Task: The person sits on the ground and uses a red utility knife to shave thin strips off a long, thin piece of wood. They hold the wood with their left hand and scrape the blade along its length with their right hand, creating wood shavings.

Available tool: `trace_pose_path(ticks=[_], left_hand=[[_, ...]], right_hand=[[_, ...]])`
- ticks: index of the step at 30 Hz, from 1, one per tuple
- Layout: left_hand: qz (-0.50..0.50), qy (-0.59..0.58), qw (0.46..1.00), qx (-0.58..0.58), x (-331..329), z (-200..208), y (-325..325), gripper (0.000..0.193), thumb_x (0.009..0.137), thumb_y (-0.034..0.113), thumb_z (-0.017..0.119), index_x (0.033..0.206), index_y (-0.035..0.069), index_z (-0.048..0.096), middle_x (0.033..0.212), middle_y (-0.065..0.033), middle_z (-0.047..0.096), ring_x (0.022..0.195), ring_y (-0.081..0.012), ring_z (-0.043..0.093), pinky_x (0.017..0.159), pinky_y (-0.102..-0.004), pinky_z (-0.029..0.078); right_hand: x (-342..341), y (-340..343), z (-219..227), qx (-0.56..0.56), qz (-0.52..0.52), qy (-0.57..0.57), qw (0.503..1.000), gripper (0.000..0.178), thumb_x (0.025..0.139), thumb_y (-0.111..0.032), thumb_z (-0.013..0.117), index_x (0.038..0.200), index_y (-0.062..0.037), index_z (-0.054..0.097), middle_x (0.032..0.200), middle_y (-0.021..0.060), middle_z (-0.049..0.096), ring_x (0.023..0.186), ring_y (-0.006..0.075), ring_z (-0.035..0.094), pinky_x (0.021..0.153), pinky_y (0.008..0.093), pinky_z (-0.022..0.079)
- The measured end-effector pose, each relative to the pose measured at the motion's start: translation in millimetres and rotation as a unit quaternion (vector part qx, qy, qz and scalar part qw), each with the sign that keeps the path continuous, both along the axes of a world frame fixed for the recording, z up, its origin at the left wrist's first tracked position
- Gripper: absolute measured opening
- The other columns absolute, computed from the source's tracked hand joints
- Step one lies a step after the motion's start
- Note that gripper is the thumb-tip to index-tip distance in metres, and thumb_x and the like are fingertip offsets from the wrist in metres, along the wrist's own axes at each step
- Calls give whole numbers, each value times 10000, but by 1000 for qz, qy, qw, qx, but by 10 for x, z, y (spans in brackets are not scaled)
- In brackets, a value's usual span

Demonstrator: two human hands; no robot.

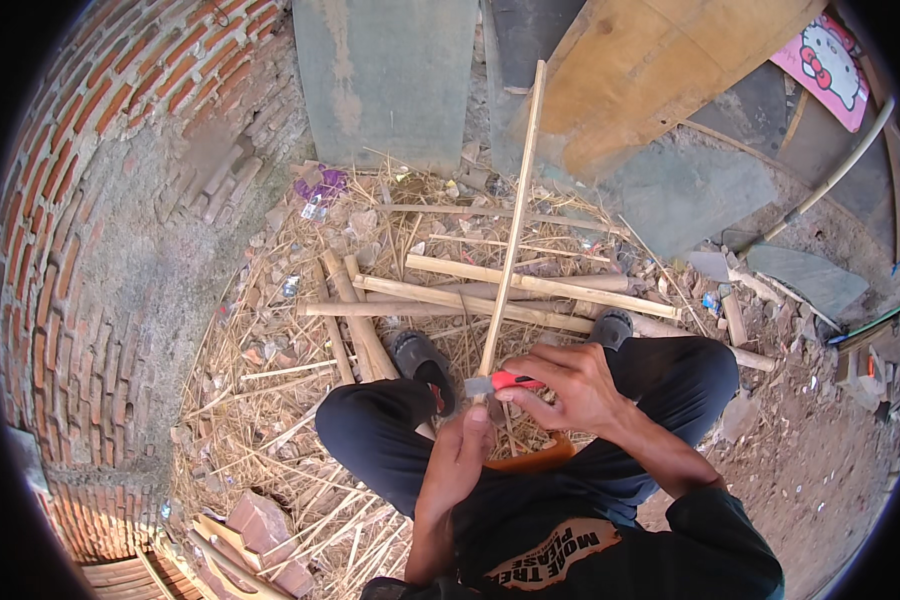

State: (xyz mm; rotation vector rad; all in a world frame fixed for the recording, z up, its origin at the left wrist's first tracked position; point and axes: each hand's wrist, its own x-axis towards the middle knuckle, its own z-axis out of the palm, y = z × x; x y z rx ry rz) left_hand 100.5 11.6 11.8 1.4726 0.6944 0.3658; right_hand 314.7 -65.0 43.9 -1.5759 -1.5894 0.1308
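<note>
A long, pale bamboo strip runs from between my knees up and slightly right, its far end raised toward the leaning boards. My left hand is closed around the near end of this strip, thumb on top. In my right hand is a red-handled knife, gripped with fingers wrapped round the handle. Its short, wide blade lies across the strip just beyond my left thumb. How deep the blade sits in the bamboo cannot be made out.
Split bamboo pieces and round poles lie crossed by my shoes among straw and rubble. A brick wall stands at left. Large boards lean at the back, near a pink cartoon panel. Something orange shows beneath me.
</note>
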Motion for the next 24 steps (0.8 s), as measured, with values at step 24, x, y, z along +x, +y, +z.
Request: trace_pose_path(ticks=[24], left_hand=[[3,41,999,-12,-156,-74,-12,524,1215,378,430,869,16,584,706,-27,524,650,-138,476,628,-342,423]], right_hand=[[156,14,100,-13,-35,4,999,277,944,-289,855,1103,-70,798,891,95,776,714,297,748,631,382,590]])
